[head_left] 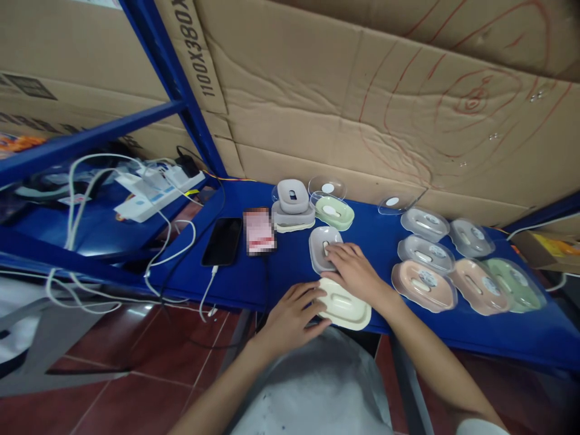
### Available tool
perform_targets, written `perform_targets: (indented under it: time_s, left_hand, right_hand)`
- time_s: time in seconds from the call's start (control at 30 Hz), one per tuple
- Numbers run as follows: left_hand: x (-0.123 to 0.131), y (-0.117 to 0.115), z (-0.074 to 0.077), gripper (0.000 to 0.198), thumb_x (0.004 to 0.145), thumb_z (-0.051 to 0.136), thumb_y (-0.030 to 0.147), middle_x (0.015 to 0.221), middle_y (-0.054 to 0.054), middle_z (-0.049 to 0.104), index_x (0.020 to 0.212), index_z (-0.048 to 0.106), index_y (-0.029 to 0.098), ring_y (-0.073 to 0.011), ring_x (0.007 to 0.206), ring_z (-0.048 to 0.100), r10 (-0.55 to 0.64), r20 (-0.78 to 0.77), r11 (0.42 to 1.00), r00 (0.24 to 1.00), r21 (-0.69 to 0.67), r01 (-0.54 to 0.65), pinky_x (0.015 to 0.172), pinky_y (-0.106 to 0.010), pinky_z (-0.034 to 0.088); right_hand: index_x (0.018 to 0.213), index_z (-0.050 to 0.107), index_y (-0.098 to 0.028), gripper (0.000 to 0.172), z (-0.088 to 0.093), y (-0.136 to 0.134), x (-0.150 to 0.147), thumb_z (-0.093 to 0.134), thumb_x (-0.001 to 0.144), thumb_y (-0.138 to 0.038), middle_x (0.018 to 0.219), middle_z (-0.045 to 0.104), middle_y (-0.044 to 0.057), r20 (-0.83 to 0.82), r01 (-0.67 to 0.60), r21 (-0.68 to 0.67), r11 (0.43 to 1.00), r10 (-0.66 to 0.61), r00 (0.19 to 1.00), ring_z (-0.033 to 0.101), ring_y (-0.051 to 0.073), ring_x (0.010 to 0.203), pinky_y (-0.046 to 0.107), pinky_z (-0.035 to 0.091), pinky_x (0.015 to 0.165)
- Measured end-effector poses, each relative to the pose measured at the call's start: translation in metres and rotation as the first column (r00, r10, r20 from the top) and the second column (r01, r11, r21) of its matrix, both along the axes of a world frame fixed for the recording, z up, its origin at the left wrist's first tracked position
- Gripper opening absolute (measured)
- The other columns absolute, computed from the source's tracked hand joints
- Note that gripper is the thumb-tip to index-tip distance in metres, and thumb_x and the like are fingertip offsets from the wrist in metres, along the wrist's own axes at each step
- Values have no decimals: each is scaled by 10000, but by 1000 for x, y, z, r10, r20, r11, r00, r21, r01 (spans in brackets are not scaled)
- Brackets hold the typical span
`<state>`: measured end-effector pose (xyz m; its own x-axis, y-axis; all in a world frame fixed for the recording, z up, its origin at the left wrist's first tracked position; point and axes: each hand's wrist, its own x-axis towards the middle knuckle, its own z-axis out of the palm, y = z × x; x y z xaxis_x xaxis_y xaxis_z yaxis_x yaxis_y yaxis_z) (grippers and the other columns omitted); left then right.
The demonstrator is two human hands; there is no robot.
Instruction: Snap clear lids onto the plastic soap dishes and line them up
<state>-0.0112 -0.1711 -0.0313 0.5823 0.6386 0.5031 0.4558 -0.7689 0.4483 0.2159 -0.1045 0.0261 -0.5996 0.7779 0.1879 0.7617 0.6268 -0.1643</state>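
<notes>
A cream soap dish, shaped like a rounded rectangle with a raised oblong in its middle, lies at the front edge of the blue table. My left hand grips its left end, fingers over the top rim and thumb along the near side. Just behind it sits a grey soap dish with a small oblong slot. The fingertips of my right hand are closed together at the middle of this grey dish, and the palm hovers over the back of the cream one. What lies beneath the right fingers is hidden.
Stacked grey dishes, a green dish and clear lids stand at the back. Several lidded dishes are grouped to the right. Leftward lie a phone with a white cable, a blurred pink item and a power strip.
</notes>
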Motion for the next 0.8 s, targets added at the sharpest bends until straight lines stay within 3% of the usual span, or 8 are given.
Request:
perform_targets:
  time_s: [0.17,0.27,0.37,0.43,0.6,0.7,0.8]
  left_hand:
    - [0,0,-3,123,992,734,313,1260,-79,746,1060,695,218,-294,1325,640,22,7,1000,1000,-3,-22,1061,-475,576]
    - [0,0,-6,111,1004,714,298,1291,-89,724,1074,685,218,-297,1347,632,46,13,999,999,-2,-46,1091,-484,576]
    - [-1,1,-8,147,1021,686,268,1395,-106,664,1161,670,229,-287,1386,614,89,48,996,995,-37,-87,1148,-475,555]
    - [-4,2,-9,288,1025,679,250,1465,-116,612,1307,624,252,-275,1401,607,121,95,988,988,-107,-111,1163,-457,552]
    - [-10,5,-9,712,983,723,223,1625,-125,449,1597,378,333,-288,1501,511,179,188,940,966,-324,-112,1202,-471,525]
    - [-12,6,-8,794,977,728,205,1658,-113,404,1637,321,375,-295,1525,480,146,183,932,972,-356,-72,1217,-486,511]
    - [-12,5,-7,794,986,730,216,1680,-118,366,1647,325,384,-304,1520,485,134,179,944,975,-322,-71,1211,-493,519]
  right_hand:
    - [1249,585,-205,245,2,7,30,454,1121,-368,1268,742,144,-93,59,-31,998,-61,994,671,284,1246,611,364,1196]
    - [1331,522,-219,277,10,6,44,390,1132,-358,1334,709,148,-179,139,-6,990,-138,974,645,288,1288,639,329,1214]
    - [1437,445,-245,328,19,-15,51,366,1135,-343,1446,644,145,-230,156,5,988,-151,962,565,282,1399,620,297,1252]
    - [1451,440,-260,338,20,-36,51,393,1127,-344,1460,626,131,-235,125,-19,992,-126,964,525,277,1437,582,322,1257]
    - [1347,512,-245,315,-1,-81,49,509,1082,-415,1268,692,115,-306,16,-45,999,-29,952,591,292,1319,574,390,1217]
    - [1369,560,-235,443,-14,-89,48,653,1020,-491,1250,727,120,-261,28,-46,999,-39,964,647,298,1240,597,388,1212]
    - [1449,594,-288,421,-18,-89,48,647,1042,-384,1368,720,95,-179,-1,-48,999,-8,984,623,279,1338,593,348,1249]
